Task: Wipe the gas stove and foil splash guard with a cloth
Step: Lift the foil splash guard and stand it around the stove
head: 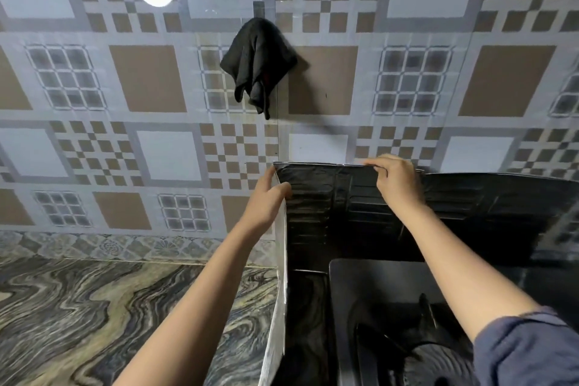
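Both hands have a closed grip on the foil splash guard (360,207): the left hand (271,194) pinches its upper left corner, thumb on the dark inner face and fingers wrapped behind the edge, while the right hand (396,180) clamps the top edge a little further along, fingertips curled over the rim. Seen from the head camera, the guard stands upright and folded around the gas stove (385,316), its back panel against the tiled wall (144,78) and its left panel running toward the viewer, showing a bright silver outer side. Its inner face looks dark and creased. The stove's black top sits inside the fold, just beside the left panel, with a burner and pan support partly visible at the lower right, the detail there too dark to make out. A dark cloth (258,63) hangs crumpled on the wall above the guard, well apart from both hands and touched by neither. To the left of the guard lies the counter (94,316), marbled in grey and tan swirls. A blue sleeve (526,351) covers the right upper arm at the lower right corner
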Available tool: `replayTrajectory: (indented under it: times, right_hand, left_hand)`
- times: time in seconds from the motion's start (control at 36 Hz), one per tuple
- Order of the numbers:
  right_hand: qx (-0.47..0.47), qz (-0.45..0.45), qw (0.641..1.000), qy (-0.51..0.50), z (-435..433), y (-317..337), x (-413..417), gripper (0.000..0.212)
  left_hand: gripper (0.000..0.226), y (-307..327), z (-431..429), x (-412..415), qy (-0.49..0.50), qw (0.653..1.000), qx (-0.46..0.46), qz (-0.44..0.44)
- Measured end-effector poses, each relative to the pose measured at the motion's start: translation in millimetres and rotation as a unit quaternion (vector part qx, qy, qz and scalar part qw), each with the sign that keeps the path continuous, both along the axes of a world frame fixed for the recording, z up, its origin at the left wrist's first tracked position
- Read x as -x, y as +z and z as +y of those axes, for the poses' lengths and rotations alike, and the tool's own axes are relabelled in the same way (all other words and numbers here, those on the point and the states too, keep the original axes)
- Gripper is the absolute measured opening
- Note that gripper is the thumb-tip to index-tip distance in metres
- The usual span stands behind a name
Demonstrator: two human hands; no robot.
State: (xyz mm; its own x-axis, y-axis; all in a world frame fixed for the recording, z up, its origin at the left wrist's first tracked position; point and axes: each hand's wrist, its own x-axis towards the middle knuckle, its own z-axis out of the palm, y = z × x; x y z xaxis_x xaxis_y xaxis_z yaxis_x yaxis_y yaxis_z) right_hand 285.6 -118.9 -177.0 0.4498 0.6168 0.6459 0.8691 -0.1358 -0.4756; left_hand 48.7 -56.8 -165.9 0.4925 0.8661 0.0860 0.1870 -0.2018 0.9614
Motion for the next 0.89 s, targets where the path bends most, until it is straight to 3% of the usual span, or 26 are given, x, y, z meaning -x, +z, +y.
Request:
replayTrajectory:
  times: [0.14,0.22,0.42,0.56,0.67,0.89]
  right_hand:
    - [-0.036,0.014,0.997,-0.065,-14,-2,-27,0.036]
    - [-0.041,0.005,0.996,-0.083,-15,-5,-30,0.029]
    - [-0.033,-0.079,0.996,-0.011,2,-7,-13,0.023]
    - [-0.047,-0.064,0.996,-0.038,4,-5,-23,0.022]
    - [-0.062,-0.056,0.995,-0.059,-1,-7,-32,0.021]
    - [-0.082,-0.029,0.992,-0.095,-6,-12,-46,0.021]
  left_hand:
    - [0.049,-1,-1,-14,-0.098,0.994,-0.033,-0.034]
    - [0.046,-7,-4,-27,-0.120,0.991,-0.032,-0.054]
    - [0.043,-11,-9,-40,-0.107,0.985,-0.003,-0.136]
    - [0.041,-17,-10,-44,-0.107,0.985,-0.020,-0.136]
    - [0.051,-20,-16,-51,-0.122,0.981,0.031,-0.151]
    - [0.044,-19,-27,-69,-0.125,0.982,-0.038,-0.138]
